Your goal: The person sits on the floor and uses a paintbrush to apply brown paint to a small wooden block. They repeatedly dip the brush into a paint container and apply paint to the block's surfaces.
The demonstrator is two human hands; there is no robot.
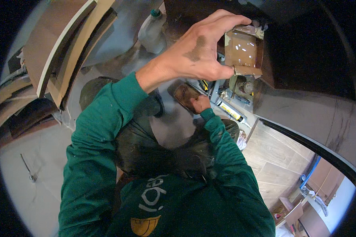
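My left hand (201, 51), with a dark smudge on its back, reaches up past the middle. Its thumb and fingers span a small square, box-like thing (241, 49) with a tan inside and shiny white spots, gripping opposite edges. Lower down and nearer my body, my right hand (201, 103) is closed on a brown, worn, rectangular flat piece (184, 95); its exact kind is unclear. Just right of that hand lies a sealant cartridge (230, 110) with a pale nozzle. Green sleeves cover both my forearms.
A white jug (152, 35) with a green cap stands beyond my left wrist. Curved boards (65, 51) lean at upper left. A dark glossy panel (312, 110) fills the right side, above wood-look flooring (281, 154). A thin metal rod (27, 166) lies at left.
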